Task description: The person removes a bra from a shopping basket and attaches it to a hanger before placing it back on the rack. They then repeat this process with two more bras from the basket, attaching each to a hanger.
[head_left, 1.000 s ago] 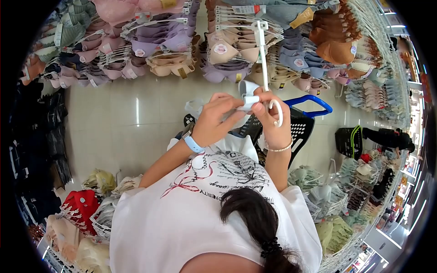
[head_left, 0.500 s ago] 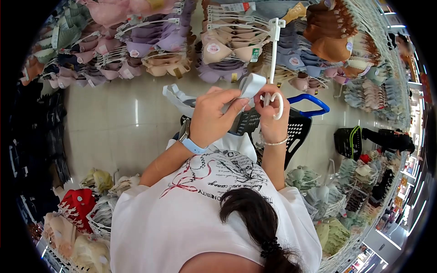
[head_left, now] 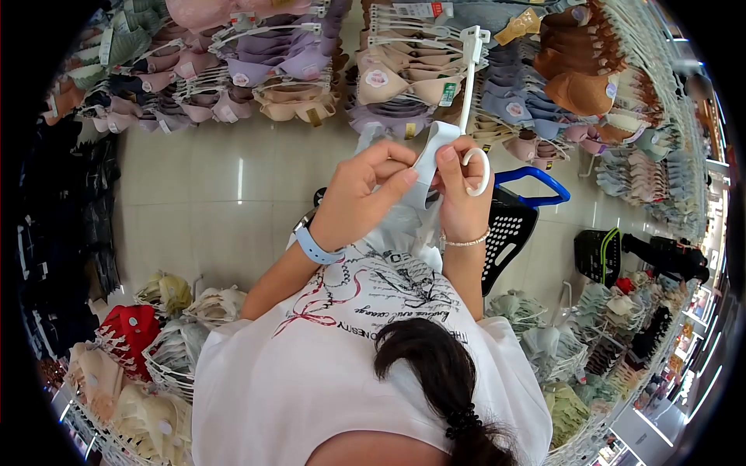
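Left hand [head_left: 359, 198] pinches strap [head_left: 429, 161], right hand [head_left: 460, 202] hanger [head_left: 468, 81] — racks [head_left: 287, 70] ahead, bare floor [head_left: 202, 202] left.

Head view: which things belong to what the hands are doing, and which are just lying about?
In hand: left hand, right hand, long white plastic hanger, pale folded fabric strip.
Lying about: black perforated shopping basket with blue handle, racks of bras on white hangers, black basket with green handle.

L hand [head_left: 359, 198] shifted up & right vs 1 s ago. Hanger [head_left: 468, 85] top swung rightward. Pale strap [head_left: 430, 159], earlier folded low, now stretched straight, centre frame.
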Tool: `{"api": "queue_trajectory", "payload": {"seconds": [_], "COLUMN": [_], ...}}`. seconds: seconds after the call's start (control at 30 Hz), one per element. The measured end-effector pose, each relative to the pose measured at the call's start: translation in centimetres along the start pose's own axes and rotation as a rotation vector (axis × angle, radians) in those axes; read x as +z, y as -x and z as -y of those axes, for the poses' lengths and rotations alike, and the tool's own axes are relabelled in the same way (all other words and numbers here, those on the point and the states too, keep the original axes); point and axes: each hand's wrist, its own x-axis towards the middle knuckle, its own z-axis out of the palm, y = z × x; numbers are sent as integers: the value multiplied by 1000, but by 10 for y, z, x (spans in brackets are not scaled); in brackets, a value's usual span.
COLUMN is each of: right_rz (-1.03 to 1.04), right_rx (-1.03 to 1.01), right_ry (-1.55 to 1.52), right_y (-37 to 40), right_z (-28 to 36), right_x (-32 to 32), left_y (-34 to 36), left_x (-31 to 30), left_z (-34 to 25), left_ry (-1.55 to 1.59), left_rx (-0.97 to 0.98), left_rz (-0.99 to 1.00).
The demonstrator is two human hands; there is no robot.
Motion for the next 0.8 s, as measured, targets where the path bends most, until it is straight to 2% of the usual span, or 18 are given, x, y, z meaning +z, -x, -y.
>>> {"api": "queue_trajectory", "payload": {"seconds": [0.07,0.13,0.37,0.43,0.5,0.57,0.63,0.67,0.8], "right_rz": [-3,19,-43,-31,-54,-50,-15,20,-9], "right_rx": [-3,-87,-126,-496,-439,-461,-388,-313,-291], "right_ry": [17,86,181,440,407,541,474,408,364], "right_y": [-1,-3,-6,-14,-10,-11,-10,-10,-14], "right_z": [0,2,0,-7,-3,0,0,-1,-9], "right_x": [0,-3,-13,-16,-16,-17,-15,-15,-10], "left_y": [0,-2,-10,-12,-14,-18,-22,-22,-25], "left_x": [0,5,8,9,9,8,6,7,11], "left_z": [-3,-7,-10,-7,-5,-6,-8,-9,-11], "left_ry": [53,48,38,33,39,45,35,36,119], "left_rx": [-52,-76,-149,-119,-120,-119,-23,-23,-12], "left_rz": [44,0,42,-7,-65,-125,-181,-182,-144]}}
